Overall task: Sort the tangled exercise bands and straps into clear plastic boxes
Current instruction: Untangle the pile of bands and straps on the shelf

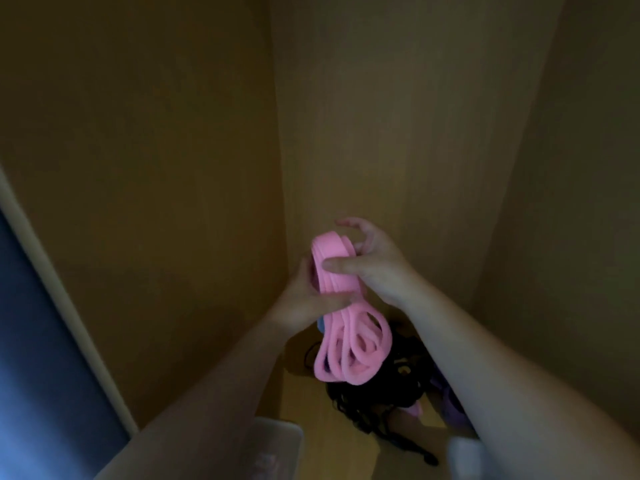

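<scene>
A pink exercise band [349, 341], coiled in loose loops, was held up inside a wooden cupboard [173, 168], above its shelf [304, 403]. The left hand [304, 299] gripped the coil at its middle, while the right hand [377, 268] clasped the top, thumb pressed across the loops. Beneath lay a tangle of black straps [374, 400], with a clear plastic box [273, 445] at lower left and a purple band [450, 407] at right.
</scene>
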### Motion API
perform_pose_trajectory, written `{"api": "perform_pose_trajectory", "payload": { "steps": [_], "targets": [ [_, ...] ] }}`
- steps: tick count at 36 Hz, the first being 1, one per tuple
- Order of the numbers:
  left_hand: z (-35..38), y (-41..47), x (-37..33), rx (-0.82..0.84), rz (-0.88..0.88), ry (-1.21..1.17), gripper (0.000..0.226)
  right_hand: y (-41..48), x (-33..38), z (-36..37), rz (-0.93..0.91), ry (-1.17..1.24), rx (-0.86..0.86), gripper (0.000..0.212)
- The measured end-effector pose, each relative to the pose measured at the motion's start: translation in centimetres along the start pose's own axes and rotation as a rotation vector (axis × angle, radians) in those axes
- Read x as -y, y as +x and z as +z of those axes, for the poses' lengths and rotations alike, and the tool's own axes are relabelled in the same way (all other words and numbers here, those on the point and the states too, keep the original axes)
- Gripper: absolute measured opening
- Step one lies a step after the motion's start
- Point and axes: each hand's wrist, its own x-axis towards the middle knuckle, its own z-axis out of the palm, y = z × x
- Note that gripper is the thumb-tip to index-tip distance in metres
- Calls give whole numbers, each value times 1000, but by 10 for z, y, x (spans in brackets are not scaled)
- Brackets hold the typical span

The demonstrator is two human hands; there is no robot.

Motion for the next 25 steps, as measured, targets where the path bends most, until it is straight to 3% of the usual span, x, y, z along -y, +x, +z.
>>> {"api": "perform_pose_trajectory", "payload": {
  "steps": [3,9,14,17,20,22,25],
  "targets": [
    [0,-4,4,-50,18,15,54,3,-9,5,30,6,18,76],
    [-5,-12,16,-67,-110,70,64,11,-18,-2,127,-94,107,70],
    [-18,-16,29,-89,-174,57,51,14,-28,-16,152,-251,79,66],
    [-22,-18,30,-99,-195,74,49,11,-49,-29,169,-444,214,87],
    [-23,-15,26,-111,-235,96,42,1,-77,-28,297,-459,390,106],
    [-22,-11,22,-106,-273,94,29,-4,-93,-16,316,-406,422,86],
    [-25,-3,25,-113,-323,120,18,-4,-113,0,297,-244,334,62]
  ]
}}
